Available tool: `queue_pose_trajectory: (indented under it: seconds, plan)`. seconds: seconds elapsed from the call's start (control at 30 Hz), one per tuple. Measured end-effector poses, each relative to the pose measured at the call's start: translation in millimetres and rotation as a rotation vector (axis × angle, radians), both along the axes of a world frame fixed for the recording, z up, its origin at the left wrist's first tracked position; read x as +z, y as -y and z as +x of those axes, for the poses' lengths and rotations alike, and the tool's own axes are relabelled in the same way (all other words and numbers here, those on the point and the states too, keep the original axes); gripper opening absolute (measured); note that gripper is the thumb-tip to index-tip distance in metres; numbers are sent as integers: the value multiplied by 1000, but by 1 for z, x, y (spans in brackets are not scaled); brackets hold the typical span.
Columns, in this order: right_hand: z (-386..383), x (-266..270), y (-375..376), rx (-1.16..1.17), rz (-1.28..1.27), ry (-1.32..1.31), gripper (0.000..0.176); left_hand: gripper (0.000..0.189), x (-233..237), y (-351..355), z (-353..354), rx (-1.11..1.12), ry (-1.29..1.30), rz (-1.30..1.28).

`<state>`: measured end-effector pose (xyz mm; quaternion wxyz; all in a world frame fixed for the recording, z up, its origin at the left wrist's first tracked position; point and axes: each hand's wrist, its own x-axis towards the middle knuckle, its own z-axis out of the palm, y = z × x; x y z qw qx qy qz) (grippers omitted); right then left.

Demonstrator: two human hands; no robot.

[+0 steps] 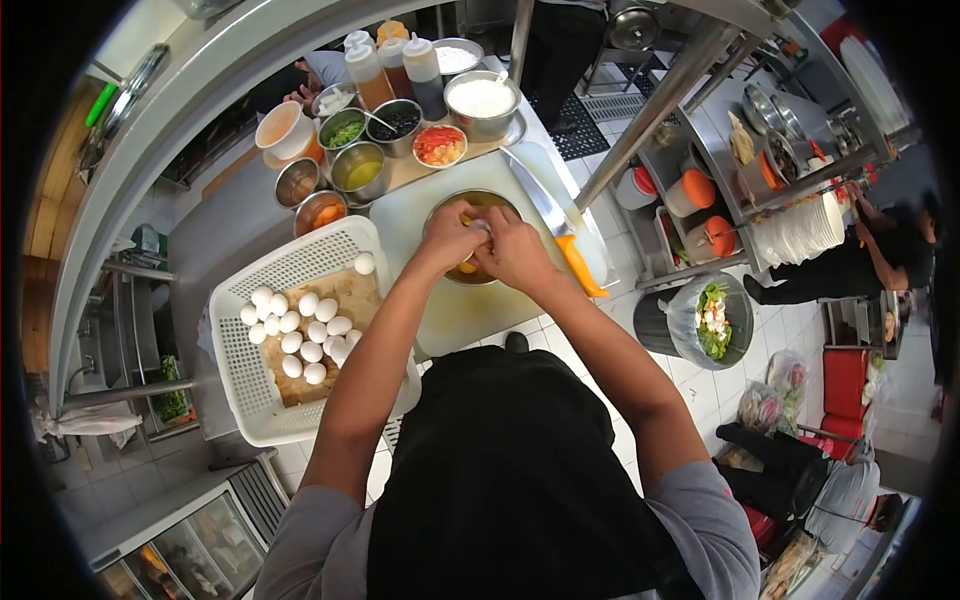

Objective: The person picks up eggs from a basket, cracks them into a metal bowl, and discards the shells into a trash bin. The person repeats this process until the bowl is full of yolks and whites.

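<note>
Both hands meet over a metal bowl [510, 203] that stands on a white cutting board [455, 320]. My left hand [452, 240] and my right hand [512, 248] have their fingers closed around a white egg [483, 228], mostly hidden by the fingers. Yellow egg yolk [467, 267] shows inside the bowl beneath them. To the right, a knife [577, 264] with a yellow-orange handle lies along the board. On the left, a white plastic basket [232, 355] holds many whole eggs [312, 352] on brown cardboard.
Behind the board stand bowls of chopped red and yellow vegetables [440, 146], greens [343, 132] and white powder [482, 97], plus squeeze bottles [368, 72]. A lined waste bin [740, 330] is on the floor at right. Other people [895, 245] are around the kitchen.
</note>
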<state>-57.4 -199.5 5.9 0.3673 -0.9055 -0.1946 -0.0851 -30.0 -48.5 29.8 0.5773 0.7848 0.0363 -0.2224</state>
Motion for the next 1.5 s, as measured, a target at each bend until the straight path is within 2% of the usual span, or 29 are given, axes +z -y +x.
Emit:
queue_pose_trajectory:
  seconds: [0.2, 0.37, 0.47, 0.6, 0.67, 0.73, 0.77, 0.8, 0.83, 0.87, 0.93, 0.97, 1.0, 1.07, 1.1, 1.17, 1.2, 1.27, 1.33, 1.37, 1.4, 1.43, 1.5]
  plan:
    - [3, -6, -1, 7, -12, 66, 39, 41, -5, 1, -1, 15, 118, 66]
    - [4, -1, -2, 22, -22, 61, 39, 40, -29, -2, 2, 65, 307, 103]
    - [8, -5, -7, 38, -12, 95, 37, 43, -18, -3, -3, 113, 247, 44]
    - [12, -10, -8, 36, -24, 135, 30, 41, -27, -3, 2, 113, 251, 52]
    - [13, -7, -7, 36, -27, 133, 27, 39, -17, -8, 3, 140, 51, -82]
    - [17, 1, -1, 77, -48, 121, 31, 37, -19, -18, 4, 103, 44, -138]
    - [20, 6, 4, 77, -47, 118, 31, 39, -15, -22, 3, 64, 110, -132]
    - [22, 10, 9, 174, -32, 201, 37, 40, -11, -26, 2, 22, 173, -126]
    - [24, 15, 15, 269, -18, 285, 43, 43, -2, -31, 0, -53, 314, 7]
    - [25, 21, 19, 266, -17, 281, 43, 43, 5, -34, -1, -57, 310, 7]
    - [25, 30, 25, 295, -124, 333, 54, 45, 14, -40, -4, -207, 742, 311]
    - [26, 31, 27, 295, -120, 357, 54, 45, 17, -40, -5, -209, 742, 315]
    - [24, 32, 25, 291, -118, 360, 54, 42, 20, -36, -4, -145, 631, 205]
    - [18, 34, 20, 216, 77, 136, 53, 38, 23, -28, -1, -25, 405, -15]
    - [13, 35, 18, 208, 80, 141, 53, 38, 25, -25, 1, -33, 409, -13]
    - [5, 32, 11, 106, 425, 22, 46, 39, 27, -18, 8, -114, 346, 17]
    - [4, 21, 8, 85, 431, 26, 46, 39, 29, -14, 10, -136, 345, 19]
    - [2, -5, 10, -17, 658, -42, 45, 41, 39, 0, 9, -269, 302, 124]
    - [-14, -3, 20, -70, 948, -206, 43, 40, 36, 15, 7, -266, 227, -16]
    - [-20, -5, 31, -141, 1054, -245, 42, 34, 22, 21, 12, -230, 193, -177]
    - [-29, -5, 46, -196, 1165, -279, 41, 30, 28, 26, 12, -188, 97, -187]
    - [-43, 7, 70, -295, 1179, -272, 40, 30, 42, 34, 5, -113, 23, -168]
    - [-70, 11, 138, -487, 969, -47, 41, 32, 44, 37, 4, -75, -67, -291]
